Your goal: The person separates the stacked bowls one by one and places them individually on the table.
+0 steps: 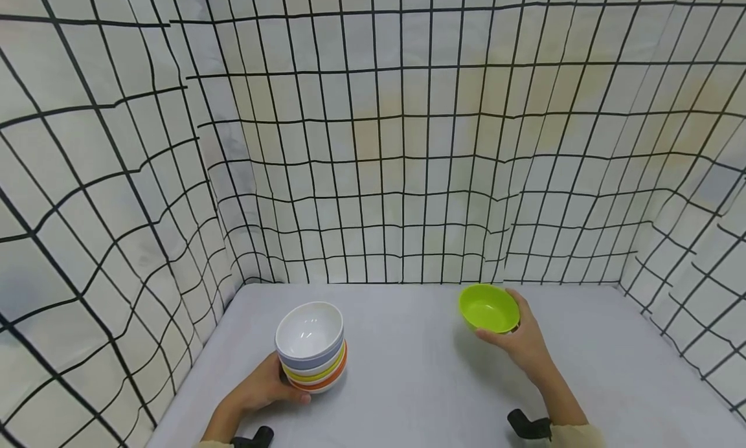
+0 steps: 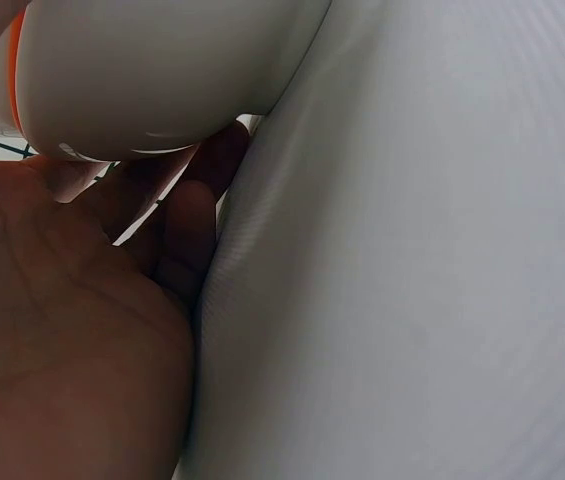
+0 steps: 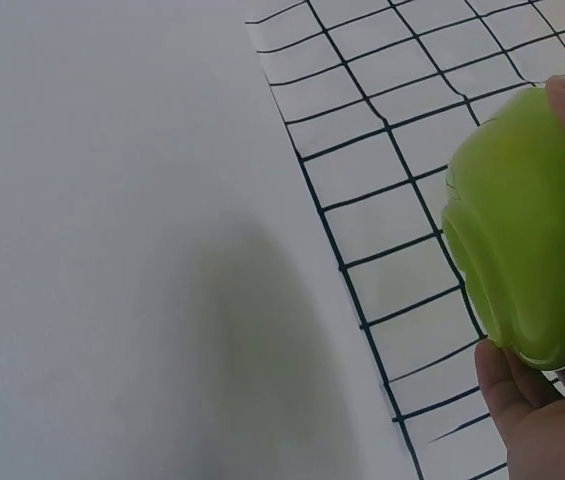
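On the left of the head view stands a stack of bowls (image 1: 315, 364), white inside at the top, with bluish, yellow and orange bands below. My left hand (image 1: 265, 386) grips it low on its near left side, the thumb in front. Up close in the left wrist view, the white lower wall of a bowl (image 2: 152, 75) with an orange band lies over the fingers (image 2: 190, 225), beside the cloth. Off to the right, my right hand (image 1: 527, 338) holds a lime green bowl (image 1: 488, 307) in the air by its right side. The right wrist view shows that bowl's outside and foot ring.
White cloth covers the table (image 1: 402, 370), and the green bowl casts a soft shadow on it. Pale walls with a black grid (image 1: 402, 176) enclose the back and sides. Black wrist straps (image 1: 529, 425) show at both sleeves.
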`<state>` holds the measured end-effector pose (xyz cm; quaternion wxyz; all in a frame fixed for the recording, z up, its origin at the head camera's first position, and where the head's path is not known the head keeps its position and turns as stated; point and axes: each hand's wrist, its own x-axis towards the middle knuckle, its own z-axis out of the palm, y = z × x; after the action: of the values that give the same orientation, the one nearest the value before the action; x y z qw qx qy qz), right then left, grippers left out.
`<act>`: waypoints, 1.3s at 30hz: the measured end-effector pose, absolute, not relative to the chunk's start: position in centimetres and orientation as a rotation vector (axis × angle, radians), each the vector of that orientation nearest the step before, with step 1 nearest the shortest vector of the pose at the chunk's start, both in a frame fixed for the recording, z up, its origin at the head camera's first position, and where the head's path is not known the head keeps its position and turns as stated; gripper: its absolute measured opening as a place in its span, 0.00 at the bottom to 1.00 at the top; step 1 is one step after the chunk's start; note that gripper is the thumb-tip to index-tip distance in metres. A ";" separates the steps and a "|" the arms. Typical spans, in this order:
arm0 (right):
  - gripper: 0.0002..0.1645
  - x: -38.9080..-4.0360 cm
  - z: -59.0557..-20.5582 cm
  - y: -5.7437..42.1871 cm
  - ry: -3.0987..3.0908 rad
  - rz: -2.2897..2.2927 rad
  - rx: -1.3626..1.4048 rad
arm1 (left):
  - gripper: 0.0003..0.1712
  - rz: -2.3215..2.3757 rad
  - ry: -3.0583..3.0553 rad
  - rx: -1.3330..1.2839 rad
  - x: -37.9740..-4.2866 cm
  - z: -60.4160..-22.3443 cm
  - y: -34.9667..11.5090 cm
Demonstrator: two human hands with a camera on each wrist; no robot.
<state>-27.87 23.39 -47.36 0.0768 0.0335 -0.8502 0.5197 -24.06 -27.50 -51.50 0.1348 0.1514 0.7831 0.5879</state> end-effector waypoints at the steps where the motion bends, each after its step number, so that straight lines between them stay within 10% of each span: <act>1: 0.69 -27.9 -47.4 23.7 -2.556 1.552 0.089 | 0.61 1.704 2.270 0.438 -24.0 -51.4 -27.5; 39: 0.77 -28.6 -50.3 31.6 -2.689 1.516 -0.321 | 0.61 1.635 2.359 0.405 -23.8 -51.2 -27.3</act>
<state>-28.59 31.60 -50.26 0.0189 -0.1035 -0.8663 0.4884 -23.79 -27.32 -51.24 0.1213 0.1387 0.8077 0.5600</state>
